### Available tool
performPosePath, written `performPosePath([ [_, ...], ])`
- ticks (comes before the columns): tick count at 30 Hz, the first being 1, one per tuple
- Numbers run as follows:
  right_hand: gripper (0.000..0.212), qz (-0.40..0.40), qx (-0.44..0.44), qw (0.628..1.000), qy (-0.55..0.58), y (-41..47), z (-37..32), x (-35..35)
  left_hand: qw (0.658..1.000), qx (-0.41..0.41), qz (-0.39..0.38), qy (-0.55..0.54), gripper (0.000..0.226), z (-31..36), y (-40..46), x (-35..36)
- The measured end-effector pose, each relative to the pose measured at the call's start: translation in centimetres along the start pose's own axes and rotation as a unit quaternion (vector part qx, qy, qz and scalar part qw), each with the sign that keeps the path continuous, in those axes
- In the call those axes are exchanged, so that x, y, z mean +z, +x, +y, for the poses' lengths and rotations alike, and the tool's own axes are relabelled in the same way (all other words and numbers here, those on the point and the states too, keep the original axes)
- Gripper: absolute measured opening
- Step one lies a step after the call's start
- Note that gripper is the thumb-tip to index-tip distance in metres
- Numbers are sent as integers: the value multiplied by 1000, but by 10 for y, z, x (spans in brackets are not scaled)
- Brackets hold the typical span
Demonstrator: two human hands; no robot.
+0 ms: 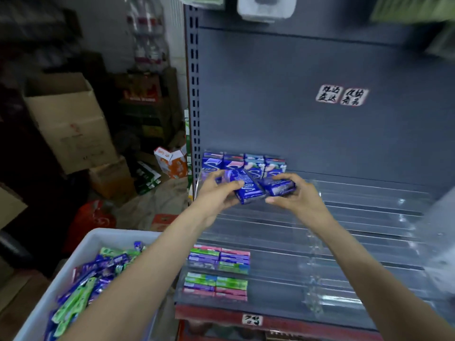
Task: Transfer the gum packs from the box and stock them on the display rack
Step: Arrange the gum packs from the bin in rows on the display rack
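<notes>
Both hands are raised in front of the grey display rack [320,134]. My left hand [216,190] grips a blue gum pack [242,187], and my right hand [293,193] grips a second blue gum pack [278,187] right beside it. Just behind them, a row of blue gum packs [243,161] stands at the back left of the tiered clear shelf [344,232]. Green, purple and pink gum packs [219,271] fill two lower rows at the left. A white box [98,242] at the lower left holds several loose gum packs [91,281].
Cardboard cartons [66,119] and small product boxes [172,163] are piled on the floor to the left of the rack. White paper labels [342,96] stick to the rack's back panel. A red price strip [270,321] runs along the shelf's front edge.
</notes>
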State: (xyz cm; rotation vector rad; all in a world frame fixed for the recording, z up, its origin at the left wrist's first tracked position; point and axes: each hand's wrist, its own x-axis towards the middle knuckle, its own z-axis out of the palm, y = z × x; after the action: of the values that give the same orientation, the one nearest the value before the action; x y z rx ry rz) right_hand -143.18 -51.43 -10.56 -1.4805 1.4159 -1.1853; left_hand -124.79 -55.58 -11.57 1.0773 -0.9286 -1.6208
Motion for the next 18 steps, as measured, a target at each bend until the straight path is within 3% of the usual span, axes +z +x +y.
performPosePath([
  [2,18,39,-6,997,-64,4,3,-16,1000,2,6,-3,49,0,4,11],
  [6,22,107,-5,963,-247,23,20,-54,1000,17,3,13,46,2,10,29],
  [8,20,102,-2,961,-255,35,29,-70,999,32,-12,28,40,3,11,38],
  [11,12,96,4,980,-177,51,35,-80,997,54,-16,51,39,3,13,47],
  [14,22,107,14,987,-117,65,36,-80,996,70,0,63,43,2,16,51],
  [18,24,108,9,981,-162,85,39,-75,995,78,10,57,47,-1,20,51],
])
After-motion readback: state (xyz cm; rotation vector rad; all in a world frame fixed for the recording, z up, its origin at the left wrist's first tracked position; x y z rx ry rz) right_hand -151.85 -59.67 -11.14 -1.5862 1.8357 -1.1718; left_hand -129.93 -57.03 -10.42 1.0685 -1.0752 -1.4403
